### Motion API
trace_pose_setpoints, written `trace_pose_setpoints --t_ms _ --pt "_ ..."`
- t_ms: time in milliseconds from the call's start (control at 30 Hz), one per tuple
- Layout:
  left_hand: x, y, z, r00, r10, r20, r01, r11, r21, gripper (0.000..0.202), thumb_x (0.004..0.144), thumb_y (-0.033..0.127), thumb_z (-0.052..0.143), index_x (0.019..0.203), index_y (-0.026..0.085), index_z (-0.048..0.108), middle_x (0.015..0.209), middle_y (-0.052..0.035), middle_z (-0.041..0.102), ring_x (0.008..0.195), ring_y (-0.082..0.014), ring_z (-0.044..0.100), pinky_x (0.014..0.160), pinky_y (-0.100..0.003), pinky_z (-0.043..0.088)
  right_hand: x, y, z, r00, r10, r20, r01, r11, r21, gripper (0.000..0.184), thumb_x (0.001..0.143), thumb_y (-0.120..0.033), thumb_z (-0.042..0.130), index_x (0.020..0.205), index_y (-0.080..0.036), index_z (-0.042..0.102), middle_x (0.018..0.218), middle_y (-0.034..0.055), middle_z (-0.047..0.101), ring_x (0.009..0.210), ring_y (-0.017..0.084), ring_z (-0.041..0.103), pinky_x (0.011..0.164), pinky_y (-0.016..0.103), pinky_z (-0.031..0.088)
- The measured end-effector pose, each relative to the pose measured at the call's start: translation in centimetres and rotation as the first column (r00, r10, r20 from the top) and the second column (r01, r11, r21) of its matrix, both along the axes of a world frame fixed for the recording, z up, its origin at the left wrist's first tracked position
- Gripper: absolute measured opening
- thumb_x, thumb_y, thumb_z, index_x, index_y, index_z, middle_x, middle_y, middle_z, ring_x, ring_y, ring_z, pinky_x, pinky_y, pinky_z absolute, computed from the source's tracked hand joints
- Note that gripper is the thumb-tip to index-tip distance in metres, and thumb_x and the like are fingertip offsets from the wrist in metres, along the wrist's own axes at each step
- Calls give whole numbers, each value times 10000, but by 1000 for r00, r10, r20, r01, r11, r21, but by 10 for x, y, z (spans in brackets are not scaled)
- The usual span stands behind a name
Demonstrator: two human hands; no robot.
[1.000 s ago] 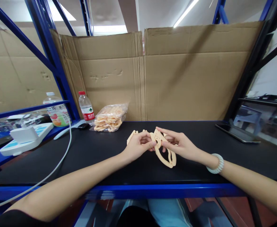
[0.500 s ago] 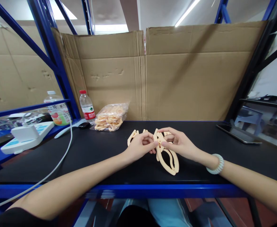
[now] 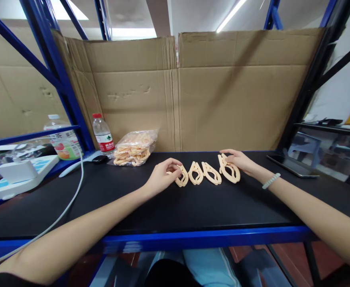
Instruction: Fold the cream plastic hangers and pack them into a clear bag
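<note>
Several beige plastic clip-shaped pieces lie in a row on the black shelf top (image 3: 175,207). My left hand (image 3: 162,177) pinches the leftmost piece (image 3: 181,176) with curled fingers. My right hand (image 3: 237,160) rests with fingers on the top of the rightmost piece (image 3: 229,172). Two more pieces (image 3: 195,173) (image 3: 211,173) lie between them, untouched.
A clear bag of the same beige pieces (image 3: 134,148) sits at the back left, beside a water bottle (image 3: 101,133). A white cable (image 3: 70,199) crosses the left side. A phone (image 3: 291,165) lies at the right. Cardboard (image 3: 193,87) walls the back.
The pieces, held together between both hands before, now lie spread in a row on the shelf top. My right hand moved right and back, my left stays at the left end.
</note>
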State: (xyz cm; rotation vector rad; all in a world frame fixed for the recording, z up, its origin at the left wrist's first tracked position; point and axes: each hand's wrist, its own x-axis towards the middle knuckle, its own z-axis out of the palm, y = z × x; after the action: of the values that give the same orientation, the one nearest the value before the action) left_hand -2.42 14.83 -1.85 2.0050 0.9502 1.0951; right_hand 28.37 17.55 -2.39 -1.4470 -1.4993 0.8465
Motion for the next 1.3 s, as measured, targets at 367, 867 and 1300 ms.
trace_pose_setpoints --t_ms 367,867,1300 --pt "-18 12 14 960 142 -243 -72 958 276 243 753 264 533 977 168 548 869 -55 659 835 -189 639 706 -304 513 0 3 -11 650 -135 748 81 991 108 288 795 -288 509 1027 -161 624 751 73 662 680 193 601 566 262 368" --pt "-3 -20 -6 732 174 -659 130 913 386 457 851 457 509 1246 227 506 1356 -128 458 1291 -321 354 1066 -563 227 -18 -26 2 569 -57 820 -257 935 244 498 890 -471 412 1253 -148 522 1194 151 575 1139 277 500 935 397 413" --pt "4 -38 -13 590 188 -786 21 969 248 669 827 706 347 1423 418 253 1554 -60 52 1392 -424 13 961 -758 -17 -61 -67 -8 483 149 863 -308 951 8 648 859 -713 254 1438 -425 222 1542 79 153 1370 446 116 967 729 171"
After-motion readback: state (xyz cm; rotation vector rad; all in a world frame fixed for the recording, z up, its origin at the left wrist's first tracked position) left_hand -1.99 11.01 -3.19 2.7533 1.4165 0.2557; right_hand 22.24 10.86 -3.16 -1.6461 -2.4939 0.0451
